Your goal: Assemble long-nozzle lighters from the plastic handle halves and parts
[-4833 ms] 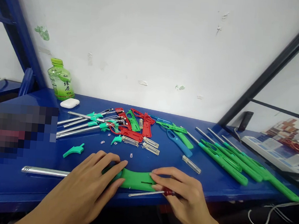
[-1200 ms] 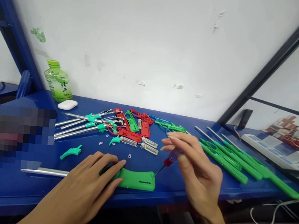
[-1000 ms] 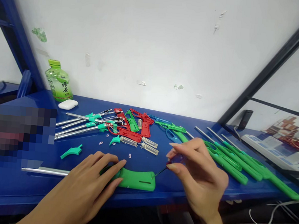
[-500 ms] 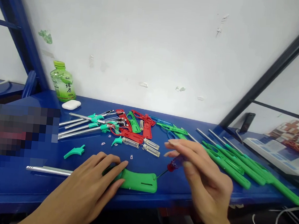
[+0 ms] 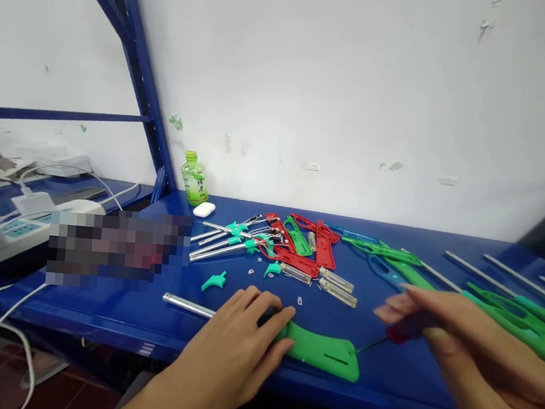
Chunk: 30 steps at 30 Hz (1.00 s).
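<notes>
Holds down the green handle (image 5: 321, 350) near the front edge of the blue table (image 5: 123, 303) with a curled left hand (image 5: 244, 339); pinches a screwdriver (image 5: 404, 331) between thumb and fingers of the right hand (image 5: 482, 363) — with its tip at the handle's end.

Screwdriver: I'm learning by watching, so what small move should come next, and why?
Probably a small turn of the screwdriver by the right hand: the tip seems to meet the end of the green handle, which the left hand holds down.
</notes>
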Each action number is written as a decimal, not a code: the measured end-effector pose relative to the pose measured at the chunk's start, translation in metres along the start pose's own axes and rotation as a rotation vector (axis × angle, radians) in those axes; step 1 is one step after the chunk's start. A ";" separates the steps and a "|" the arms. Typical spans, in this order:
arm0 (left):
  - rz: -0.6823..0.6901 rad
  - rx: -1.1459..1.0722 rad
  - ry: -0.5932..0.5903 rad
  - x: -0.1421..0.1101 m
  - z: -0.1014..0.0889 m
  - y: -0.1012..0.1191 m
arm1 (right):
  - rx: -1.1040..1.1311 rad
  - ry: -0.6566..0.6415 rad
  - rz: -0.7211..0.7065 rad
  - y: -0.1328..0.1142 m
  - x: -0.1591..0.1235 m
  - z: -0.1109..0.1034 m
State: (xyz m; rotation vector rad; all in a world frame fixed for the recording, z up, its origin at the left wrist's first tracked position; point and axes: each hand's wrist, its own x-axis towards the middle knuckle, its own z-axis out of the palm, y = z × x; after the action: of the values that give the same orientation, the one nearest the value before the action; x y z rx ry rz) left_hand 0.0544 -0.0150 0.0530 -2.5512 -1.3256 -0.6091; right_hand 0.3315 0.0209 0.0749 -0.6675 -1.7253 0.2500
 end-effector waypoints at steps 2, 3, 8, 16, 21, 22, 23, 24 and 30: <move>0.003 -0.005 -0.005 0.000 -0.001 0.000 | 0.030 0.042 -0.016 -0.004 0.003 0.002; 0.005 -0.007 -0.006 0.000 -0.001 -0.001 | 0.020 0.070 -0.022 -0.006 0.004 0.002; 0.018 -0.017 -0.002 0.000 -0.002 -0.004 | -0.063 -0.063 -0.005 -0.015 0.005 -0.002; 0.015 -0.012 0.009 0.000 -0.003 -0.003 | -0.111 0.025 -0.049 -0.016 0.006 0.000; 0.023 -0.005 0.014 0.001 -0.003 -0.003 | -0.063 -0.112 -0.015 -0.016 0.008 -0.005; 0.024 -0.003 0.016 0.000 -0.003 -0.003 | -0.047 -0.101 -0.015 -0.015 0.008 -0.004; 0.023 -0.001 0.018 0.000 -0.003 -0.003 | -0.041 -0.073 -0.023 -0.015 0.008 -0.003; 0.023 0.002 0.021 0.000 -0.002 -0.003 | -0.046 -0.037 -0.039 -0.015 0.008 -0.002; 0.041 0.024 0.057 0.000 0.002 -0.005 | -0.066 -0.130 -0.030 -0.017 0.014 -0.004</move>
State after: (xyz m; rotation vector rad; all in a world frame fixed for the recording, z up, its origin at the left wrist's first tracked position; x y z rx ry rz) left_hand 0.0505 -0.0117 0.0512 -2.5160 -1.2513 -0.6484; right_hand 0.3281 0.0138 0.0962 -0.6850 -1.8737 0.2208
